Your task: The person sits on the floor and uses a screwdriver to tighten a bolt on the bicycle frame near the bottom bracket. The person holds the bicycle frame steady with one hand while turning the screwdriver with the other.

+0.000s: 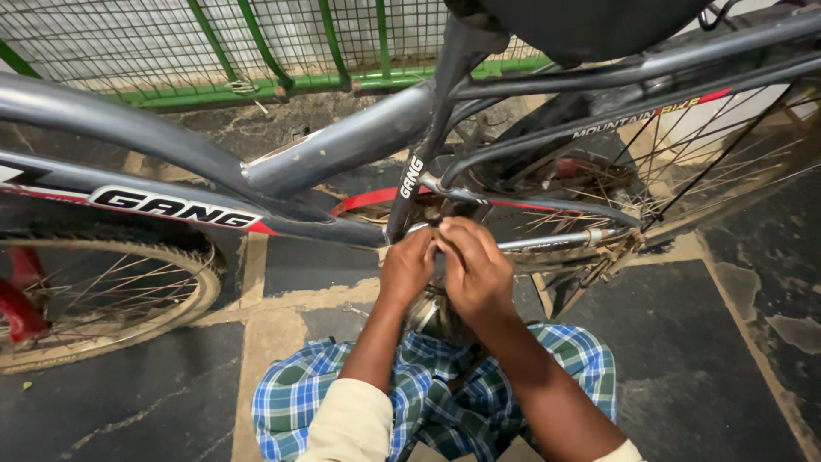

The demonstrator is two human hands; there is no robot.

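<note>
A grey bicycle frame (pixel 342 150) stands across the view, with a black saddle (pixel 590 21) at the top. My left hand (pixel 407 267) and my right hand (pixel 475 269) meet low on the frame, where the seat tube joins the down tube near the crank. Both hands have their fingers curled against the frame there. What lies under the fingers is hidden. A silver rod (pixel 556 240) runs right from my hands toward the rear wheel (pixel 684 171).
A second wheel (pixel 111 291) with a dusty tyre lies at the left beside a red part (pixel 19 308). A green wire fence (pixel 256 43) stands behind. The floor (pixel 684 368) is black and tan tiles. My lap in blue checked cloth (pixel 428 393) is below.
</note>
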